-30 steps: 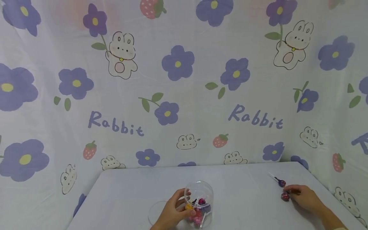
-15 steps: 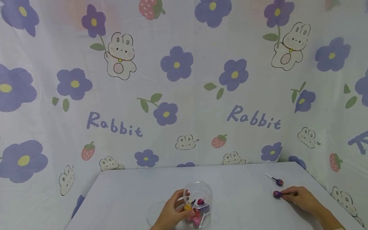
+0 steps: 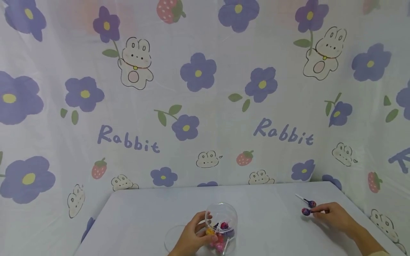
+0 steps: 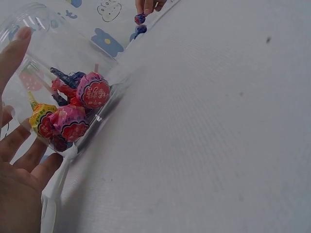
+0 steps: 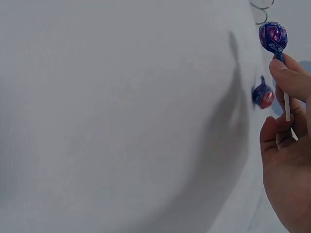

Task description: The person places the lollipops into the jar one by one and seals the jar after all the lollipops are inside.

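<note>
Roughly three o'clock from the jar (image 3: 232,222) my left hand (image 3: 193,234) grips, my right hand (image 3: 337,218) pinches a lollipop (image 3: 306,212). Brushing the other lollipop (image 3: 312,204), at its one o'clock, could send that rolling.

Curtained-off nook, room type unclear: white tbl (image 3: 266,209) w/ rabbit-print cloth (image 3: 224,117) behind & both sides.
</note>
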The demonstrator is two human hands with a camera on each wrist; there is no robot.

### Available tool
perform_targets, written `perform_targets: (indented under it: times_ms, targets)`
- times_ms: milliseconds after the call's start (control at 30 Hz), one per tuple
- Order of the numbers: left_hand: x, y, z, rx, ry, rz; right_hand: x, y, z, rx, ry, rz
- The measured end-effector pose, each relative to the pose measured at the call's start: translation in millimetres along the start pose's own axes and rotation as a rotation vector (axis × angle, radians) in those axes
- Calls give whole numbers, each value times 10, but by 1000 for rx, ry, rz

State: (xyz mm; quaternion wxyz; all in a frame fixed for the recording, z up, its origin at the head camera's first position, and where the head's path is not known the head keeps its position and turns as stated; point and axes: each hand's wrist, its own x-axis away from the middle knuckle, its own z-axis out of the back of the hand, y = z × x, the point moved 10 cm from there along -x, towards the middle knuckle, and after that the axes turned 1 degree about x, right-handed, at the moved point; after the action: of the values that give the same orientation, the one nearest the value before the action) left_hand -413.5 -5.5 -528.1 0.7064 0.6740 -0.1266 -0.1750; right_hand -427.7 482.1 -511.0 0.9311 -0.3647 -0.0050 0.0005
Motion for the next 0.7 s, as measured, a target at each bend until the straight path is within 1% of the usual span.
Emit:
perform_targets:
  times_ms: [100, 233, 500, 633, 700]
  targets:
    - [4, 15, -9, 13, -17, -29, -9, -199, -4, -21, -19, 46]
    - [-1, 19, -13, 35, -29, -57, -51, -517, -95, -68, -67, 104]
    - [12, 25, -24, 18, -20, -39, -127, -1211, -412, -162, -139, 235]
    - [18, 35, -26, 16, -17, -41, -126, -1617, -555, -202, -173, 323]
    - [17, 23, -24, 15, -11, -30, -117, -1799, -619, -210, -187, 358]
